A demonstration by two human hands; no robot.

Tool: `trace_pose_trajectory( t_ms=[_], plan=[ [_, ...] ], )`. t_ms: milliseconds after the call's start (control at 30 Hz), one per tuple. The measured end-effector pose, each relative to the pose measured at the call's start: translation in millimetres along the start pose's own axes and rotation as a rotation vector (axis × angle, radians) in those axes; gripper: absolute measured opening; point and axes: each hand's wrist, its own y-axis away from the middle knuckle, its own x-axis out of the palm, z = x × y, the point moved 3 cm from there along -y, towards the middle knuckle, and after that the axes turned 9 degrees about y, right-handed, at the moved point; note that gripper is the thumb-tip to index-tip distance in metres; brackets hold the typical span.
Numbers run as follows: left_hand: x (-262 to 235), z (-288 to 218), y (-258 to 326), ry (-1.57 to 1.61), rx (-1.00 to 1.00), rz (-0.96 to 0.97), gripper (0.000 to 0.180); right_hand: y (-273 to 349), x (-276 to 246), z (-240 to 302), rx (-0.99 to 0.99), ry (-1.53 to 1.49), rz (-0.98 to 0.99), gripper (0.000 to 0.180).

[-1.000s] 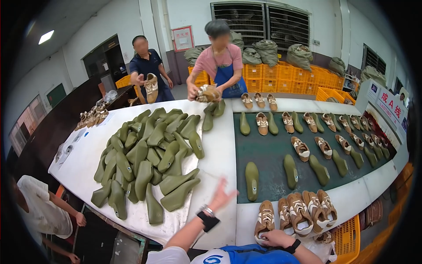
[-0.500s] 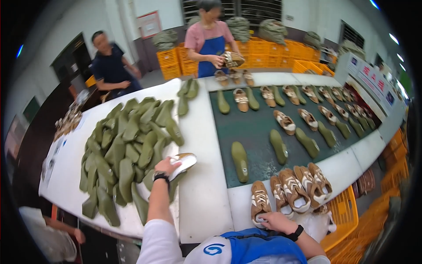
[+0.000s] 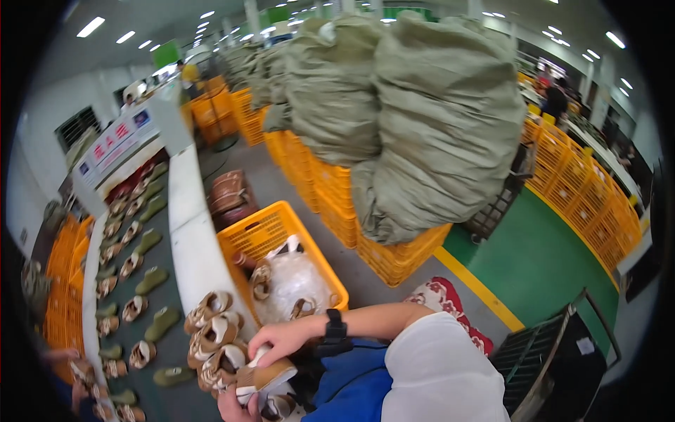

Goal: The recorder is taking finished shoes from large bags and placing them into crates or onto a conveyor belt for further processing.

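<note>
A brown and white sneaker [image 3: 275,374] is between my two hands, tilted over the near end of the white table edge. My right hand [image 3: 290,339] is closed on its upper side, fingers at the pale opening. From below, my left hand [image 3: 235,408] grips the other end; part of that hand is cut off by the lower border. Beside them a cluster of brown and white sneakers [image 3: 216,332] crowds the white ledge [image 3: 195,246]. Another shoe [image 3: 279,406] shows partly beneath the held one.
On the left, a dark green conveyor belt [image 3: 158,352] carries sneakers and green shoe lasts [image 3: 163,323]. An orange crate [image 3: 330,271] with clear plastic and shoes stands right of the ledge. Stacked crates under big grey-green sacks [image 3: 443,126] rise ahead. A black cart [image 3: 555,359] is at right.
My view has swung to the right. My left hand has left the pile of lasts and come beside my right hand. Both now hold one sneaker.
</note>
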Motion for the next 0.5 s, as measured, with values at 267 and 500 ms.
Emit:
trace_pose_trajectory(
  t_ms=[267,500],
  plan=[
    [10,-64,-76,0.120,0.322,0.025,0.056,215,-199,99,0.114,0.484,-1.349,0.027],
    [43,-59,-114,0.040,0.347,0.052,0.037,321,-417,320,-0.048,1.875,-1.981,0.026]
  ],
)
